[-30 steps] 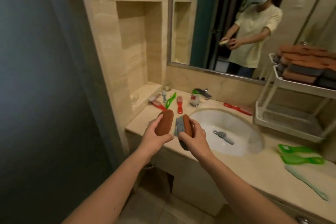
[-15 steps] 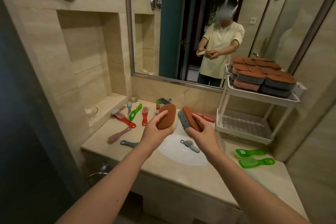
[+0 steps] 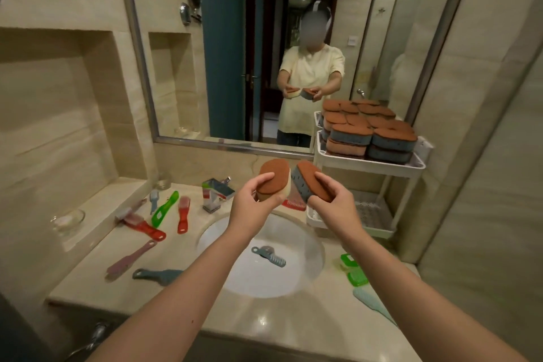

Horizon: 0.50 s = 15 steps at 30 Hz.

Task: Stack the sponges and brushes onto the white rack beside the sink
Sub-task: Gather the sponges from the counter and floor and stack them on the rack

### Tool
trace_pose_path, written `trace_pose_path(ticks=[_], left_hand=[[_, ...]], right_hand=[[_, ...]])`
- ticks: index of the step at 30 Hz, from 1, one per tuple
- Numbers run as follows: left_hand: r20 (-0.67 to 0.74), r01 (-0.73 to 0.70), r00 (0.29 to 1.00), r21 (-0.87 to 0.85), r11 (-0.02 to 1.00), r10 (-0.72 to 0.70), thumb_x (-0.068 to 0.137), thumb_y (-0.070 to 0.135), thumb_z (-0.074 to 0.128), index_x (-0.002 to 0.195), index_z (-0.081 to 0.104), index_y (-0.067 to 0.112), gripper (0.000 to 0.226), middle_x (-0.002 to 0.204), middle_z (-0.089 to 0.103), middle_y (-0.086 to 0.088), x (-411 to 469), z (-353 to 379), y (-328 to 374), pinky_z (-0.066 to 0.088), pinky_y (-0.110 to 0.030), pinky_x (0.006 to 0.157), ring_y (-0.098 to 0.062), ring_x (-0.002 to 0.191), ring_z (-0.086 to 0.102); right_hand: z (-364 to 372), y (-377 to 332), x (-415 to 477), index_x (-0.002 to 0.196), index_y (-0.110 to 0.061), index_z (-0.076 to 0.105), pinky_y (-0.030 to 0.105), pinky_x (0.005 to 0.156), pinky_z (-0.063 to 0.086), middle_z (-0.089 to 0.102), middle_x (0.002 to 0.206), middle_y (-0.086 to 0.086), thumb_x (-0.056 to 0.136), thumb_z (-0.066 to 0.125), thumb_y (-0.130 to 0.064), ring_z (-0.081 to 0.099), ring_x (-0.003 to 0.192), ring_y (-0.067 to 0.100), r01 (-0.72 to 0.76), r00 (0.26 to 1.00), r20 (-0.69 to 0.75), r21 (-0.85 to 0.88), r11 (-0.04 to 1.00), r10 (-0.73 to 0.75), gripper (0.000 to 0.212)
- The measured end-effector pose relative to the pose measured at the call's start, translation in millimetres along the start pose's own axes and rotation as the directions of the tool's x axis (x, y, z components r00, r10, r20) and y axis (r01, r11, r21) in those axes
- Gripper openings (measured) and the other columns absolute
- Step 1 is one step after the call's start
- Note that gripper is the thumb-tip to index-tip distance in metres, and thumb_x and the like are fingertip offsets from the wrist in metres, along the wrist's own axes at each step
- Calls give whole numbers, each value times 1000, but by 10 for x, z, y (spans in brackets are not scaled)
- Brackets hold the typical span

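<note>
My left hand (image 3: 252, 205) grips a cream sponge with a brown scouring top (image 3: 274, 176). My right hand (image 3: 335, 205) grips a blue sponge with a brown top (image 3: 309, 179). Both are held up over the back of the sink (image 3: 305, 273), just left of the white two-tier rack (image 3: 370, 167). Several sponges (image 3: 370, 126) are stacked on the rack's top shelf; its lower shelf (image 3: 373, 216) looks bare. Several brushes lie on the counter: red brush (image 3: 182, 213), green brush (image 3: 164, 209), pink brush (image 3: 129, 260), blue-grey brush (image 3: 158, 274).
A blue-grey brush (image 3: 269, 256) lies in the sink bowl. Green brushes (image 3: 354, 270) and a pale teal one (image 3: 373, 306) lie on the counter at right. A chrome tap (image 3: 216, 192) stands behind the sink. A glass dish (image 3: 66, 219) sits on the left ledge. The mirror reflects a person.
The view has swung right and closer to the counter. Both hands have carried the sponges rightward and up, nearer the rack.
</note>
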<state>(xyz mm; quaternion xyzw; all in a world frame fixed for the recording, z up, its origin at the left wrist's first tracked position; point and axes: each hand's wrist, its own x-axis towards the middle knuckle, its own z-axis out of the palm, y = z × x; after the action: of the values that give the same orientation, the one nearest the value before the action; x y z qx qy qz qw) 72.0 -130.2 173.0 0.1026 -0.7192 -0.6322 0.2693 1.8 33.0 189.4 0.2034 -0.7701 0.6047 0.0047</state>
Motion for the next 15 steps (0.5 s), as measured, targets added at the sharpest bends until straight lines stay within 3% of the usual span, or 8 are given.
trace_pose_path(ticks=[3, 6, 11, 15], left_hand=[[43, -18, 999, -17, 1000, 19, 77, 20, 79, 112, 60, 43, 46, 116, 59, 18, 350, 152, 43, 52, -31, 95, -6, 110, 58], [81, -56, 995, -40, 998, 59, 76, 21, 81, 110, 61, 41, 44, 110, 60, 23, 690, 287, 114, 53, -25, 89, -2, 105, 61], [165, -113, 978, -79, 990, 125, 75, 18, 82, 112, 62, 33, 44, 107, 63, 21, 1151, 470, 212, 50, -9, 72, 8, 91, 64], [235, -125, 961, -90, 988, 143, 75, 20, 82, 109, 61, 33, 43, 105, 61, 21, 1378, 641, 252, 49, -8, 69, 10, 89, 62]], right_hand=[[-100, -62, 256, 131, -24, 57, 23, 89, 50, 56, 130, -1, 78, 68, -7, 57, 109, 10, 25, 995, -93, -21, 999, -27, 57], [-186, -126, 509, 127, -23, 59, 12, 78, 46, 58, 126, -3, 78, 69, -7, 57, 101, 3, 46, 986, -158, -40, 998, -51, 53], [-274, -151, 835, 123, -24, 60, 31, 97, 50, 57, 127, -1, 77, 72, -11, 57, 112, 12, 43, 964, -262, -10, 999, -44, 50], [-392, -117, 983, 116, -30, 60, 21, 86, 49, 60, 120, -8, 75, 75, -13, 58, 107, 4, 52, 939, -340, -22, 998, -57, 47]])
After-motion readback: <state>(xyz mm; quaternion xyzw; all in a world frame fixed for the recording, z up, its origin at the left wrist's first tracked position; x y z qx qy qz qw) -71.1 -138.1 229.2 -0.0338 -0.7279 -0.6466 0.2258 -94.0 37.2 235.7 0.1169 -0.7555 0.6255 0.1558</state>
